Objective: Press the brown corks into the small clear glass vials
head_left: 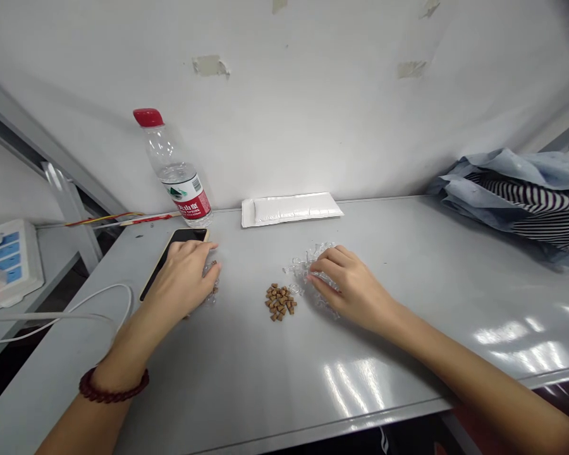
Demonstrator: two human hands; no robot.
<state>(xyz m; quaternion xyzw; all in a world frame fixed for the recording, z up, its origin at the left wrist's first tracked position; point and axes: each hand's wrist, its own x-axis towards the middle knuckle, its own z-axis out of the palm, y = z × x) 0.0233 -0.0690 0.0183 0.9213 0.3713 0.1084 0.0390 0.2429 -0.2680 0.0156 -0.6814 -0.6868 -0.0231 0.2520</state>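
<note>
My left hand [184,275] hovers or rests over a small pile of clear pieces with brown bits [211,289], which it mostly covers. Its fingers are stretched, the thumb apart from them. On the right, my right hand [344,281] is at a heap of small clear plastic pieces [308,258], its fingers curled and the thumb tip close to the index finger. Whether a piece is between those fingertips cannot be made out. Between my hands lies a small pile of brown, chunky pellets [279,302] on the grey table [246,373].
Behind my left hand lie a black phone [183,236] and a red-capped water bottle [183,186]. A white flat packet [291,209] lies by the wall. A blue-grey bag with striped cloth [516,196] sits right. White cables [99,294] and a power strip [14,259] are left.
</note>
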